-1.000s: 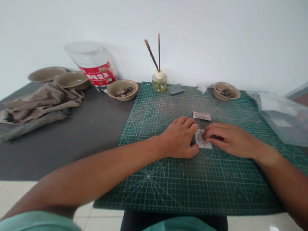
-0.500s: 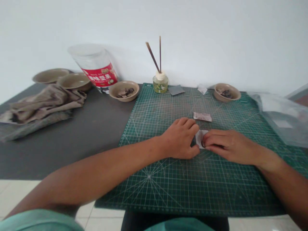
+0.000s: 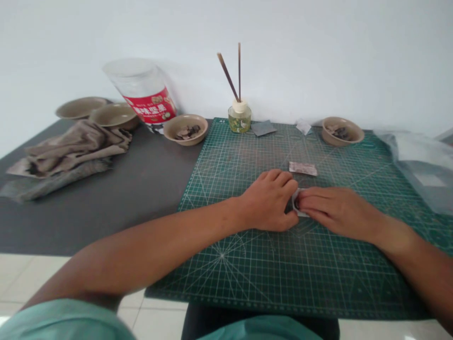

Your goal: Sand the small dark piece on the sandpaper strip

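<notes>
A small white paper piece [image 3: 296,203] lies mostly hidden between my two hands, near the middle of a green cutting mat [image 3: 226,283]. My left hand [image 3: 269,200] presses against its left edge. My right hand [image 3: 336,212] holds it from the right, with its fingertips on a small dark spot [image 3: 297,204]. I cannot tell what that spot is. A pinkish-grey paper strip [image 3: 303,168] lies on the mat just beyond my hands, untouched.
Beyond the mat stand a reed diffuser [image 3: 239,118] and a bowl of dark pieces [image 3: 185,129]. Another such bowl [image 3: 342,131] sits on the mat. A clear red-labelled jar [image 3: 143,89], stacked bowls [image 3: 115,115], a crumpled cloth [image 3: 71,153] and a plastic bag [image 3: 421,165] flank them.
My hands have closed in on the white paper, which now shows only as a narrow sliver between them. The view has also shifted slightly.
</notes>
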A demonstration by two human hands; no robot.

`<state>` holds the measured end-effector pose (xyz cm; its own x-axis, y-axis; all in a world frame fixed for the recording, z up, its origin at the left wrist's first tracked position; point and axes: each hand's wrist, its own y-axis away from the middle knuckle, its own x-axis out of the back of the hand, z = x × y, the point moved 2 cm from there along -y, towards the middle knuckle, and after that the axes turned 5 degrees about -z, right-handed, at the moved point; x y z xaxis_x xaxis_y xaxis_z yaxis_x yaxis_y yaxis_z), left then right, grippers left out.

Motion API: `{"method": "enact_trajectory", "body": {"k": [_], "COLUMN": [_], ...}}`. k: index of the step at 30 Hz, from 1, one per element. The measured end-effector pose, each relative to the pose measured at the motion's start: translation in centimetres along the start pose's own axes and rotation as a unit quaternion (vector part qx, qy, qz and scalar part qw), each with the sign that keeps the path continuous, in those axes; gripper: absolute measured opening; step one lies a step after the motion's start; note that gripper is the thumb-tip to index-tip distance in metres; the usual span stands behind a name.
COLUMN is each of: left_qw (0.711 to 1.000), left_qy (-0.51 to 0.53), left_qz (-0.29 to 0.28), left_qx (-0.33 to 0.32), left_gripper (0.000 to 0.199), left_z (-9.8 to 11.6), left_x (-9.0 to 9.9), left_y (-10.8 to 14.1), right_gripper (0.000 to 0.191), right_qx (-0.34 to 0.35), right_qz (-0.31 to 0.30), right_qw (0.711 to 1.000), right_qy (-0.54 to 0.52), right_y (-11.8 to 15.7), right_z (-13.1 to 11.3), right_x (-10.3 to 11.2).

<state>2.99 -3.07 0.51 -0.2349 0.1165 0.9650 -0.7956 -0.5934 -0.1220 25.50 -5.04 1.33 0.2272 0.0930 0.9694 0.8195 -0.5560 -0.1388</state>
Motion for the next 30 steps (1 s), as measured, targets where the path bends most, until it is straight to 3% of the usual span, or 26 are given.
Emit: {"method": "enact_trajectory", "body": {"k": [4,8,11,16,22,26,30], "left_qw": [1.000,1.000,1.000,1.000,1.000,1.000,1.000], "left_qy": [-0.001,0.002,0.003,0.000,-0.004,-0.003,-0.005], "left_qz": [0.005,0.004,0.010,0.012,0.018,0.016,0.010], "left_qx": [0.004,0.000,-0.005,0.002,-0.004,0.001,-0.002], "left_gripper": [0.036,0.039,0.039,0.038,0.043,0.041,0.042], "left_z": [-0.1,0.0,0.0,0.0,0.1,0.1,0.1], "left_x": [0.0,-0.1,-0.2,-0.2,-0.3,-0.3,-0.2], "left_y": [0.0,0.0,0.0,-0.1,0.0,0.0,-0.1], "right_gripper": [0.022,0.021,0.019,0.015,0.019,0.019,0.021], "right_qx": [-0.065,-0.039,-0.024,-0.088,-0.025,-0.061,-0.048], "right_qz": [0.004,-0.030,-0.015,0.002,-0.038,0.003,-0.036], "right_qw": [0.997,0.997,0.998,0.994,0.993,0.997,0.995], "right_qy": [0.029,-0.053,-0.064,-0.067,-0.113,-0.037,-0.083], "right_y": [-0.4,0.1,-0.1,-0.3,0.3,-0.1,0.1], "right_z": [0.7,0.4,-0.2,0.7,0.3,0.8,1.1], "right_x": [0.1,0.4,0.1,-0.1,0.1,0.3,0.8]}}
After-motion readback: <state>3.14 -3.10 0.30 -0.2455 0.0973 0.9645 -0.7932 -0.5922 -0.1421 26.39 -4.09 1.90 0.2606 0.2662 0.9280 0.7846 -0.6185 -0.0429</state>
